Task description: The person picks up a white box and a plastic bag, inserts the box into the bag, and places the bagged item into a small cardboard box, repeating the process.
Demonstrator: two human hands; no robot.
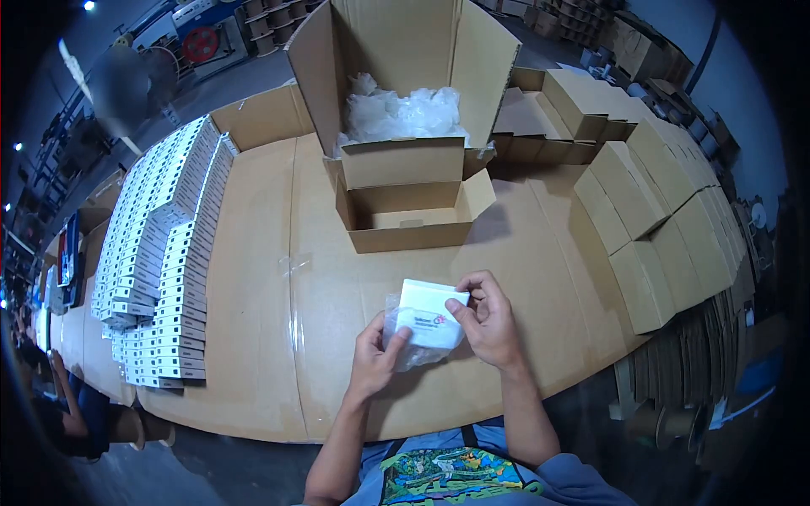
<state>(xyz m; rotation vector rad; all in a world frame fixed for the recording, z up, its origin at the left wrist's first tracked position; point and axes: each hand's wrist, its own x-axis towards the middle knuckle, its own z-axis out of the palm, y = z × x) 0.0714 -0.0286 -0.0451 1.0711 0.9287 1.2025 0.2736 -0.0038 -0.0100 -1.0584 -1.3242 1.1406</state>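
A flat white box (433,305) with a small dark and pink logo is held above the table's near half, tilted toward me. Clear plastic wrap (413,361) surrounds its lower and left part, while the upper edge is bare. My left hand (376,354) is closed on the lower left side, thumb on the front over the wrap. With thumb and fingers, my right hand (487,322) pinches the upper right corner. Just beyond the hands stands an open brown carton (413,238), flaps up, nothing visible inside.
Stacked small white boxes (181,295) line the left side. Behind the carton, a tall cardboard box (405,42) holds crumpled clear plastic bags (405,114). Closed brown cartons (666,244) are piled at right. A person's arm (67,392) shows at far left.
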